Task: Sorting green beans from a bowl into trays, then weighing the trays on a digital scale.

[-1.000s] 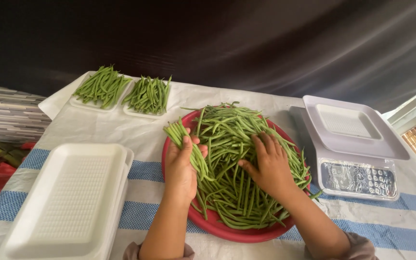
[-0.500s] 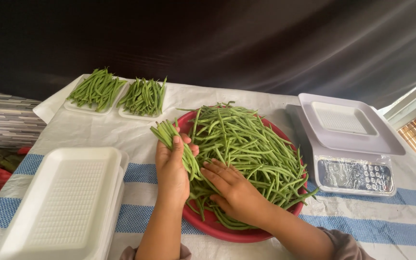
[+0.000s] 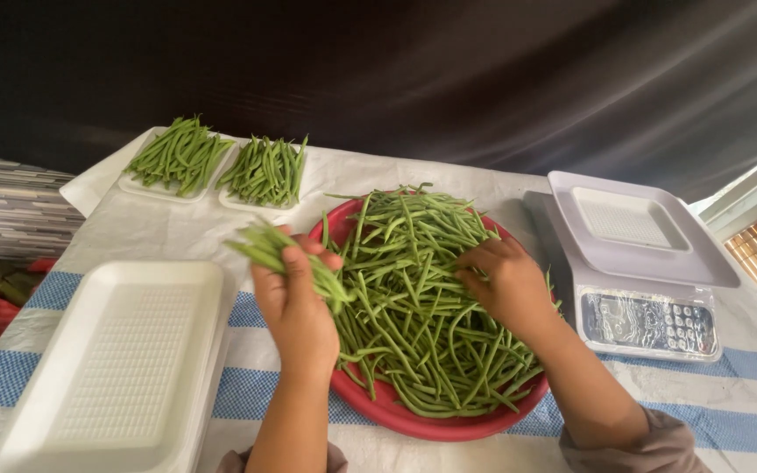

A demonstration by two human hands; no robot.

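A big heap of green beans [image 3: 413,289] fills a red round tray [image 3: 413,422] in the middle of the table. My left hand [image 3: 295,302] is lifted at the tray's left edge and grips a bunch of green beans [image 3: 265,247] that sticks out to the left. My right hand [image 3: 510,285] rests on the right side of the heap, fingers curled into the beans. An empty white foam tray [image 3: 116,359] lies just left of my left hand.
Two small white trays filled with green beans [image 3: 177,158] [image 3: 265,171] sit at the far left. A white weighing scale [image 3: 637,254] with a keypad stands right of the red tray. Striped cloth covers the table [image 3: 729,385]. A dark curtain hangs behind.
My left hand has lifted its bunch of beans up and leftward off the heap. My right hand moved from the heap's lower left to its right side.
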